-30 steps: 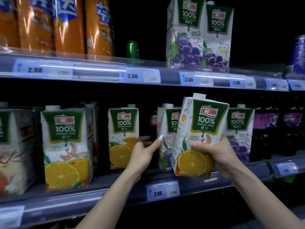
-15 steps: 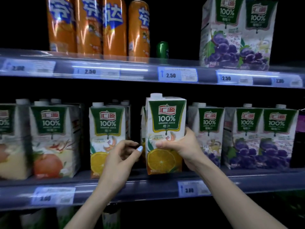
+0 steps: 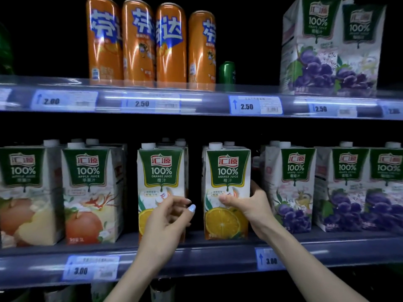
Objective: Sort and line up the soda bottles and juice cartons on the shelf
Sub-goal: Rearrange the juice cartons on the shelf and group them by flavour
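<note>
An orange juice carton (image 3: pixel 226 175) stands upright on the middle shelf (image 3: pixel 196 256), and my right hand (image 3: pixel 250 205) grips its right side with the thumb on its front. A second orange juice carton (image 3: pixel 161 171) stands to its left. My left hand (image 3: pixel 168 221) hovers in front of that carton's lower half, fingers loosely curled and holding nothing. Two apple juice cartons (image 3: pixel 91 192) fill the left of the row, and grape juice cartons (image 3: pixel 292 186) the right. Orange soda bottles (image 3: pixel 139 44) line the upper shelf.
Two grape juice cartons (image 3: pixel 327 46) stand at the upper shelf's right, with a green can (image 3: pixel 226 73) set back beside the soda bottles. More cartons sit behind the front row. Price tags (image 3: pixel 255 105) run along both shelf edges. Dark bottles show below the middle shelf.
My right hand has carried the orange juice carton left and down onto the middle shelf, next to the other orange carton. My left hand drew back from the shelf.
</note>
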The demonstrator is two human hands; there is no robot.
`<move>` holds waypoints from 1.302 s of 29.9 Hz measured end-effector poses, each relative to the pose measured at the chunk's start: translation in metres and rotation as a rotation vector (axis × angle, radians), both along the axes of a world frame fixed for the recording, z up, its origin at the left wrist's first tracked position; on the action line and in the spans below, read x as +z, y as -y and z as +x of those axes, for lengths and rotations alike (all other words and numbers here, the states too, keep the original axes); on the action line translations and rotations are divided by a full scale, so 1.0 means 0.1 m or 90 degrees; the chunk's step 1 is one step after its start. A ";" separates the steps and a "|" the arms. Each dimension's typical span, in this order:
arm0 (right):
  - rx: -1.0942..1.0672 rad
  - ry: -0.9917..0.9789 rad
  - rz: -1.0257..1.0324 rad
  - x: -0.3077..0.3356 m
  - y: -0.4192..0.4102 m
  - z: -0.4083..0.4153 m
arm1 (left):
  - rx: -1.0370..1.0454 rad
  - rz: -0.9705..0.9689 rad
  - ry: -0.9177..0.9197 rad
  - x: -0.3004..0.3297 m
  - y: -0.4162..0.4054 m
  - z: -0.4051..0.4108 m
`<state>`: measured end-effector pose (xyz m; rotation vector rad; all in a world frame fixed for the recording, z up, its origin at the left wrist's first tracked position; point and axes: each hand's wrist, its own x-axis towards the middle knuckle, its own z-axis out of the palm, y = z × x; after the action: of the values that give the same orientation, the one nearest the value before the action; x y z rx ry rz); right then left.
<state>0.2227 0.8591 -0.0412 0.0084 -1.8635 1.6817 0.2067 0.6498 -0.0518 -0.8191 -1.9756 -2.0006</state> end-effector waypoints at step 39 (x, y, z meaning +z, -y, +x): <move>-0.230 0.216 0.391 0.01 0.70 0.99 | 0.083 -0.809 -0.346 -0.22 0.21 0.46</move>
<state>0.3218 0.7892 -0.0406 -0.3580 -2.3952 0.8646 0.2528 0.6285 -0.0738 -1.1806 -2.6286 -0.1540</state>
